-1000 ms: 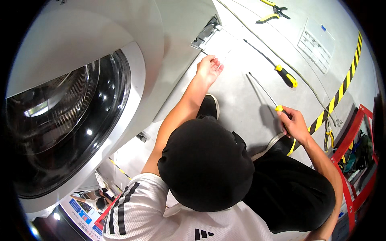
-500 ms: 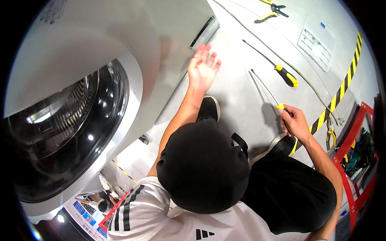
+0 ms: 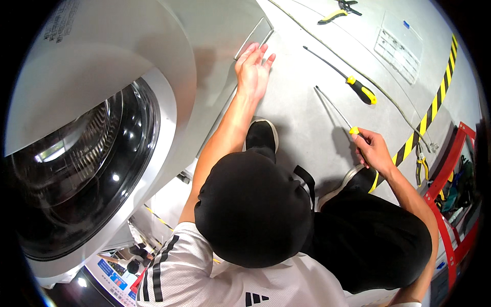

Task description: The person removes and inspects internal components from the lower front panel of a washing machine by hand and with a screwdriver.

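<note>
A front-loading washing machine with a round dark door fills the left side. Low on its body is a small rectangular flap, lying flush with the panel. My left hand is against the flap's lower edge, its fingers stretched out and holding nothing. In my right hand is a screwdriver, gripped by its yellow and black handle, the shaft pointing up and to the left above the floor. Another yellow and black screwdriver lies on the floor between the hands, farther off.
Wire strippers, a grey cable and a clear flat case lie on the far floor. Yellow-black tape crosses the right side. Pliers lie near a red-framed rack of tools. A poster is at lower left.
The flap, which stood ajar with a dark gap, is now flush with the machine. My left hand has moved slightly up and left onto it. The right hand still holds the screwdriver.
</note>
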{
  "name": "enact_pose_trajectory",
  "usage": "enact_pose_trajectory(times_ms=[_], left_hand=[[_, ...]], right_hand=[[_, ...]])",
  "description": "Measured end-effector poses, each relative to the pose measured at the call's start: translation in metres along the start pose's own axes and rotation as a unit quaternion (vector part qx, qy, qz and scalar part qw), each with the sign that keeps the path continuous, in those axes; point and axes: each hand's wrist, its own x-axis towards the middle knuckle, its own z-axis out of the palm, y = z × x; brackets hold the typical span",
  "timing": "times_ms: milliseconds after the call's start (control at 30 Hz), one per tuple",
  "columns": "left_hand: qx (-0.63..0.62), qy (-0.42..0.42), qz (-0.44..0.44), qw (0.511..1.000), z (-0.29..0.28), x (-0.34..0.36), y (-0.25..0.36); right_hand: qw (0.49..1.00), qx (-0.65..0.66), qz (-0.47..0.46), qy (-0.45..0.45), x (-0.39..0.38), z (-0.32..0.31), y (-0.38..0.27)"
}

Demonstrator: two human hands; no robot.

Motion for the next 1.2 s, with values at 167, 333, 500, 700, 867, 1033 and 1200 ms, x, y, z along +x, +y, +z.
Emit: enact_pose_trajectory(times_ms=[167, 333, 500, 700, 867, 1033, 1200], left_hand=[[0.065, 0.001, -0.010, 0.998, -0.004, -0.005, 0.002], [0.093, 0.004, -0.063, 0.994, -0.002, -0.012, 0.004], [0.056, 0.008, -0.062, 0.996, 0.000, -0.001, 0.008], [0.023, 0.045, -0.067, 0.996, 0.009, 0.002, 0.009], [0.115, 0.022, -0.118, 0.986, 0.002, -0.007, 0.012], [0.201, -0.039, -0.158, 0.966, 0.013, -0.028, 0.006], [0.290, -0.063, -0.179, 0.938, 0.015, -0.044, -0.008]], right_hand=[[0.999, 0.039, 0.024, 0.005, 0.004, 0.002, 0.000], [0.999, 0.038, 0.020, -0.003, 0.003, 0.009, -0.014], [0.999, 0.040, 0.010, 0.004, 0.001, 0.007, -0.011], [1.000, 0.012, 0.004, 0.002, -0.002, 0.006, -0.005], [1.000, 0.019, -0.017, -0.002, -0.003, 0.006, -0.006], [0.999, 0.013, -0.031, -0.001, -0.004, 0.005, -0.012], [0.999, 0.018, -0.042, 0.023, -0.009, -0.003, -0.007]])
